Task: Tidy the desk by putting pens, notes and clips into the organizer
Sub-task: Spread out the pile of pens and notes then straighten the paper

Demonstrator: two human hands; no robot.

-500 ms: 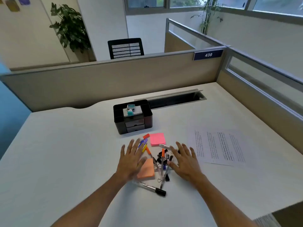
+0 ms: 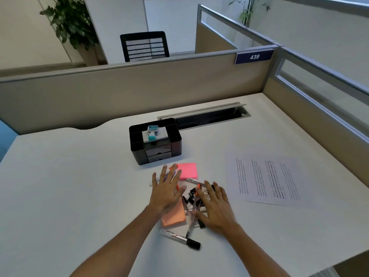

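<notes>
A black desk organizer (image 2: 137, 148) with small drawers stands mid-desk, a teal-and-white item on its top. In front of it lies a heap: a pink sticky-note pad (image 2: 188, 170), an orange pad (image 2: 174, 216), several pens, black binder clips (image 2: 192, 194) and a silver marker with a black cap (image 2: 179, 238). My left hand (image 2: 166, 189) lies flat with fingers spread over the pens and the orange pad's top. My right hand (image 2: 216, 206) rests flat, fingers spread, on the clips and pens at the heap's right side.
A printed paper sheet (image 2: 265, 178) lies to the right of the heap. Behind the organizer runs an open cable slot (image 2: 209, 114) in the desk. Beige partition walls (image 2: 119, 90) close off the back and right sides. The white desk (image 2: 69, 186) stretches to the left.
Both hands have slid slightly inward and forward over the heap, still flat. The camera tilted down a little.
</notes>
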